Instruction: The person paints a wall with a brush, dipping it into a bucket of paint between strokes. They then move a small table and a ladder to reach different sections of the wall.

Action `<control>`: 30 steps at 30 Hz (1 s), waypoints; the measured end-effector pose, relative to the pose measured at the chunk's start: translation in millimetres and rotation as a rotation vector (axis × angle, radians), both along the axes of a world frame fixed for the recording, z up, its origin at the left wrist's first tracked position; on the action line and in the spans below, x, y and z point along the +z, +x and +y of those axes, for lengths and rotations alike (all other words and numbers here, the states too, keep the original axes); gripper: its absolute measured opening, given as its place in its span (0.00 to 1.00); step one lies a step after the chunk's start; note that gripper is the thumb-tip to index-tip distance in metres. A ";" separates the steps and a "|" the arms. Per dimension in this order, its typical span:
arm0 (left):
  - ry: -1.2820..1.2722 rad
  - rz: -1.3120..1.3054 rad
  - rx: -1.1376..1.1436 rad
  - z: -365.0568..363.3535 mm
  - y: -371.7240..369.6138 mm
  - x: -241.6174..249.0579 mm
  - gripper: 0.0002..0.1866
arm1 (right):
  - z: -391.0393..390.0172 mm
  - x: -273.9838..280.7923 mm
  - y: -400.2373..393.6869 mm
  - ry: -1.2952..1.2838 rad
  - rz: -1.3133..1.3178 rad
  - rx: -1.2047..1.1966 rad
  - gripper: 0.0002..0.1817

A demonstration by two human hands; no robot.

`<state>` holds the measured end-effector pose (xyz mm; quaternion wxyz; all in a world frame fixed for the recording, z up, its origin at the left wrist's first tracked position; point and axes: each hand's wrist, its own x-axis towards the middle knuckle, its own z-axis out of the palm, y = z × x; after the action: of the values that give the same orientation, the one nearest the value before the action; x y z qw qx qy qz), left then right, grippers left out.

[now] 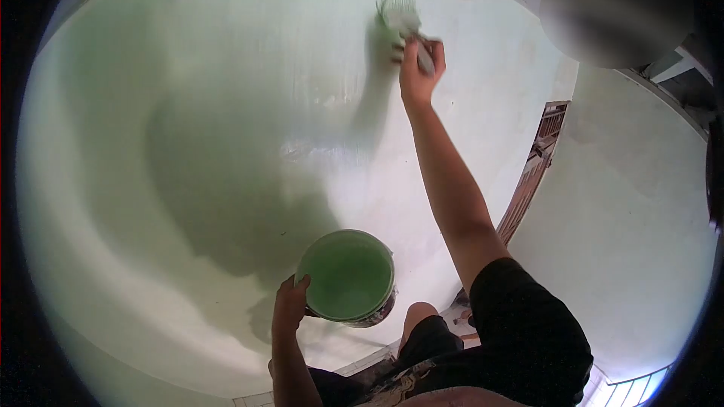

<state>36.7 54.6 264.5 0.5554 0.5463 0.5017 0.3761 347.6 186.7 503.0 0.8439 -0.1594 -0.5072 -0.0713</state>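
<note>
From the head camera, the right hand [419,68] is gripping a paintbrush [403,21] pressed high against the green wall [226,105], while the left hand [290,303] is clutching the open paint can [347,277] at its rim — tilting it could likely spill paint.

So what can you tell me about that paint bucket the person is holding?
The paint bucket is round and open, with no lid, and filled nearly to the brim with smooth green paint. Its rim is smeared pale green and its outer side looks dark with markings too blurred to read. The left hand grips its left edge and holds it up, tilted toward the camera, in front of the light green wall.
</note>
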 end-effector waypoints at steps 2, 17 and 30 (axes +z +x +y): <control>0.003 -0.016 -0.025 4.2 -1.7 -11.4 0.25 | -11.8 -22.8 -3.5 0.013 0.053 0.031 0.08; 0.073 0.083 -0.066 26.9 -1.4 -79.5 0.22 | -26.2 -50.7 -0.8 -0.168 0.033 -0.149 0.08; -0.003 0.305 -0.123 -6.5 -3.8 -63.7 0.22 | -38.0 92.7 20.8 -0.614 0.115 -0.295 0.26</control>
<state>32.9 48.1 200.7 0.4956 0.6258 0.5463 0.2534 368.4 148.6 595.7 0.7643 -0.4812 -0.4283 -0.0277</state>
